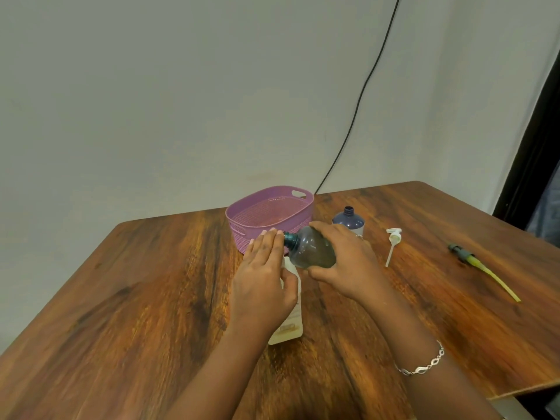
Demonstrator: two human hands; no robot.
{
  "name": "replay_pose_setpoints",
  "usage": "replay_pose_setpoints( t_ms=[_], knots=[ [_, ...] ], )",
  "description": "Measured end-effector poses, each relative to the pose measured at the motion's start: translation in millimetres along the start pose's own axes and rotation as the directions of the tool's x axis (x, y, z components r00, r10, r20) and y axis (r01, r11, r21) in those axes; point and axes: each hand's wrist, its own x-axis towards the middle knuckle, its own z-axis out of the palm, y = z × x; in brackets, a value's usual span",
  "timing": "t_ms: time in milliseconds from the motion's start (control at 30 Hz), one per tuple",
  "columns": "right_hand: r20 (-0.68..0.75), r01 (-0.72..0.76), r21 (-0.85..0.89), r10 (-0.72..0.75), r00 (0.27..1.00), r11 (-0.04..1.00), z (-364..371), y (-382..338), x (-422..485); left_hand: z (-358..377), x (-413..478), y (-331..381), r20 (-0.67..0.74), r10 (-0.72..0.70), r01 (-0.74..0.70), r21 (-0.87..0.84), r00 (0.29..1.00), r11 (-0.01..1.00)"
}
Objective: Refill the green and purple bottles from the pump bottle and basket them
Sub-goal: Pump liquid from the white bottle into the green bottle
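The right hand was clamped round the body of the green bottle, fingers over the top and thumb beneath. It held the bottle on its side above the bench, with the open neck pointing left. The bottle was dark and see-through; I could not tell how much liquid was in it. The left hand gripped the white pump bottle, thumb curled across its shoulder. Its fingers were fairly straight and reached up beside the green neck. The pump bottle stood on the bench just under that neck, its top hidden by the hand. The basket sat just behind. The purple bottle stood uncapped behind the right hand. A white pump and a green pump lay to the right.
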Motion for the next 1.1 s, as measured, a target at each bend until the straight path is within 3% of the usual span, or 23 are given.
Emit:
replay_pose_setpoints(
  t_ms=[433, 633, 867, 1100],
  knots=[
    [0.009, -0.007, 0.041, 0.007, 1.000, 0.999, 5.9, 3.7, -2.0, 11.3, -9.4, -1.8, -0.022, 0.019, -0.020, -0.040, 1.000, 0.999],
    [-0.014, 0.034, 0.035, -0.033, 0.999, 0.999, -5.3, -0.2, 4.2, -0.1, 11.7, -4.8, -0.104, -0.013, 0.001, -0.119, 0.994, 0.993],
    [0.043, 0.002, -0.002, -0.001, 0.999, 1.000, 3.7, 4.7, -0.5, 9.5, -6.8, 1.8, -0.009, -0.055, 0.053, -0.159, 0.998, 0.986],
    [0.001, 0.043, -0.015, -0.043, 0.999, 0.999, -6.9, -1.3, 5.8, -0.6, 12.6, -4.2, -0.076, -0.055, 0.040, -0.185, 0.996, 0.982]
  ],
)
